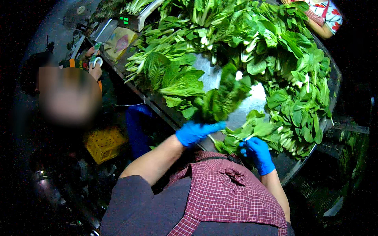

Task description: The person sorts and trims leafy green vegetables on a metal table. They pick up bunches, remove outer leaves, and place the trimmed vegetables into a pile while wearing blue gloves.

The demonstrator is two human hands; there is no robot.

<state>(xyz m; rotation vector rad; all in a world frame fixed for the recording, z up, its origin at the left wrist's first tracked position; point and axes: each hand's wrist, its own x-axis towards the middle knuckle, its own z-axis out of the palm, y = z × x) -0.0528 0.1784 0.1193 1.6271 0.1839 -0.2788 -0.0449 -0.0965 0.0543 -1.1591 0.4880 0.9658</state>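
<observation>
My left hand (200,133), in a blue glove and blurred, is at the table's near edge with its fingers stretched to the right. Just beyond its fingers is a blurred bunch of dark leafy greens (220,101); whether the hand grips it cannot be told. My right hand (257,155), also blue-gloved, pinches the pale stem of a leafy green stalk (260,129) between thumb and fingers. More loose leaves (227,147) lie between my hands, close to my checked apron (233,191).
Heaps of leafy greens (265,32) ring the metal tabletop (211,72). A scale with a lit display (130,22) stands at the far left. One person holds a tape roll (97,61) on the left; another person's arm (320,28) is at upper right. A yellow crate (104,144) sits below left.
</observation>
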